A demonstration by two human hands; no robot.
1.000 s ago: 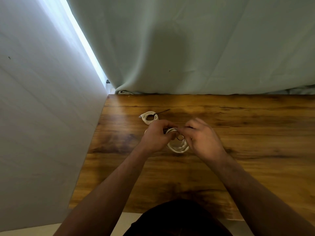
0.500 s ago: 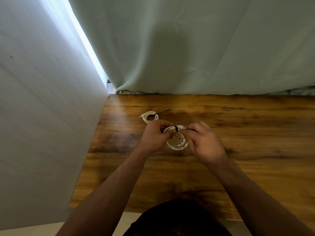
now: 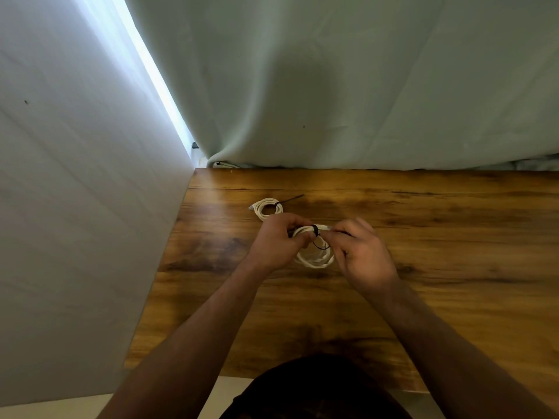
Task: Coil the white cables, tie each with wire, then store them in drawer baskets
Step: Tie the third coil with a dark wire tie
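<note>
Far left: pale grey wall panel [image 3: 75,207], then a bright strip of light [image 3: 151,71] betw. it & the pale green curtain [image 3: 332,86] hanging behind. At the curtain's foot a small white item [image 3: 222,164] is mostly hidden under the fabric; can't ID it.

Brown wood-grain surface [image 3: 438,252] runs out of frame on the right. On it, back-left, lies a small coiled white cable [image 3: 267,208], already bound w/ a black wire tie [image 3: 292,198], one tail sticking out to the right; connector end pokes out on the left.

Just in front of it, left grip [image 3: 276,241]: fingers curled, pinching the top left of a second white cable coil [image 3: 316,260]. That coil sits betw. both hands, w/ its lower loops hanging free. Can't tell if it touches the surface. A thin black wire [image 3: 315,229] wraps its top, a slack loop dangling inside the ring.

Right grip [image 3: 363,255]: fingertips blurred, pinched at the wire's right end beside the wrap; exact hold hard to make out.

Bottom centre: dark rounded shape [image 3: 317,385], cut off by the frame edge.
</note>
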